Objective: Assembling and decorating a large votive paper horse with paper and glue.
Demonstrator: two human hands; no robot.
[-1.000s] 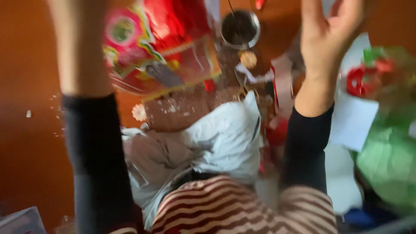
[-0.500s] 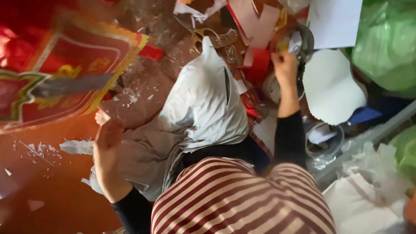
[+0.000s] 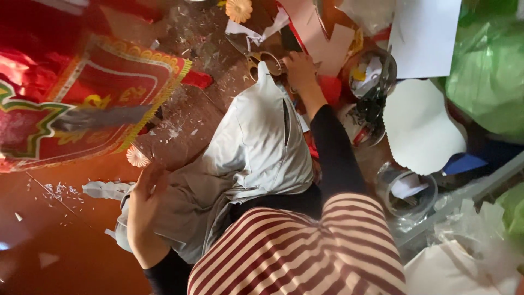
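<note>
My left hand (image 3: 144, 205) rests with loose fingers on my grey trouser leg (image 3: 256, 147), holding nothing. Just above it lies a small pale paper flower (image 3: 136, 157). My right hand (image 3: 299, 68) reaches forward past my knee and touches the floor clutter beside gold-handled scissors (image 3: 261, 59). Its fingers are curled, and whether they grip anything is hidden. Pink card scraps (image 3: 319, 38) lie just beyond it.
A large red paper panel with gold trim (image 3: 93, 104) lies on the brown floor at left, with paper shavings around it. At right are a metal bowl of scraps (image 3: 371, 71), a white sheet (image 3: 423, 35), a scalloped white cutout (image 3: 420, 131), a clear tub (image 3: 406, 191) and a green bag (image 3: 488, 71).
Both arms came down from a raised position. The left hand settled on my trouser leg, and the right hand moved left from the metal bowl to the scissors.
</note>
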